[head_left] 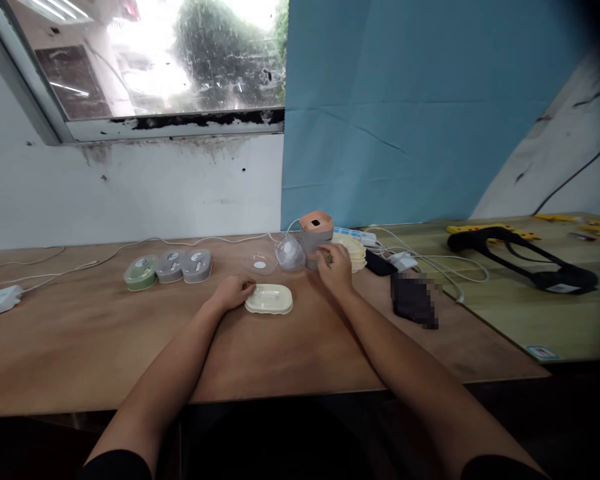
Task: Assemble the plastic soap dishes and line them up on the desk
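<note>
A shallow cream plastic tray or lid lies flat on the brown table, and my left hand has its curled fingers at the left edge. My right hand is farther off, its fingers bent against the side of a stack of grey and orange plastic containers; the fingertips are partly hidden. Left of that stack sit clear plastic domed pieces and a flat clear lid with a white round label. Behind the right hand is a pile of cream trays.
Lidded containers, green and grey, stand at left. A power strip lies at the far left, with white cables along the wall. At right are a dark pixelated object, a white adapter and a black frame.
</note>
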`<action>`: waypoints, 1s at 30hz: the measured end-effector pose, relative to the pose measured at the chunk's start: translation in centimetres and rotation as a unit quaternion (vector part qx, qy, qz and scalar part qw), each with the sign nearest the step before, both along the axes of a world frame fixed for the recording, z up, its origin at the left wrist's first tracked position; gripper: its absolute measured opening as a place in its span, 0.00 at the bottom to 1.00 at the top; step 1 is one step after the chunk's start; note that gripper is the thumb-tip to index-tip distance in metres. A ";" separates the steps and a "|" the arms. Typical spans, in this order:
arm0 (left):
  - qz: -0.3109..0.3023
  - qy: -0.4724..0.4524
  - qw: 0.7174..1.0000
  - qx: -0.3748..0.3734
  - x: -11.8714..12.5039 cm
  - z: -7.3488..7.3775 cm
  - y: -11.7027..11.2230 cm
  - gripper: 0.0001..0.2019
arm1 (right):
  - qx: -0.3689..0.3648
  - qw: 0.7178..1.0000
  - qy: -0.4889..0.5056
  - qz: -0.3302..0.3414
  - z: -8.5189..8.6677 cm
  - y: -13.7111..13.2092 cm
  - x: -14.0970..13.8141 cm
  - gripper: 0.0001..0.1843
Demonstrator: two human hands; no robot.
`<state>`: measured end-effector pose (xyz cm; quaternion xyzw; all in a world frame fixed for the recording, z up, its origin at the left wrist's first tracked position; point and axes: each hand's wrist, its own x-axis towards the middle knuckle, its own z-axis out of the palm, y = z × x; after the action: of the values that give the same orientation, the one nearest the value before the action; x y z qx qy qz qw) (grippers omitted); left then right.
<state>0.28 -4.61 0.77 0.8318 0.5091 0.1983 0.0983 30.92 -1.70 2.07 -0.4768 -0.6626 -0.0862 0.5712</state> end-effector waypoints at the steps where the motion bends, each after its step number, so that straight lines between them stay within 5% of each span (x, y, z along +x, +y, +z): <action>1: 0.000 0.000 1.000 0.001 0.0 0.0 0.0 0.17 | 0.019 1.000 -0.006 -0.022 0.3 0.5 0.8 0.13; 7: 0.000 -0.005 1.000 0.003 -0.1 0.0 0.0 0.18 | 0.021 0.992 -0.078 -0.099 2.8 3.0 3.0 0.21; 14: 0.016 -0.014 1.000 -0.004 -0.1 -0.1 0.0 0.19 | -0.055 0.989 -0.129 -0.045 5.4 4.9 3.0 0.18; 22: 0.010 -0.010 1.000 -0.001 -0.3 -0.4 0.2 0.18 | 0.022 1.000 -0.018 -0.004 5.3 4.3 2.8 0.13; 27: 0.019 -0.062 0.998 0.019 -0.2 -0.3 0.1 0.21 | 0.044 0.995 0.053 0.066 3.9 0.4 0.3 0.14; 30: 0.020 -0.120 0.991 0.061 0.0 0.2 -0.2 0.24 | -0.014 0.982 0.103 0.159 2.1 -2.6 -2.3 0.15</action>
<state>0.29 -4.79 0.93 0.7962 0.4971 0.3289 0.1038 28.63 -4.34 4.13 -0.3797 -0.6684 0.0650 0.6362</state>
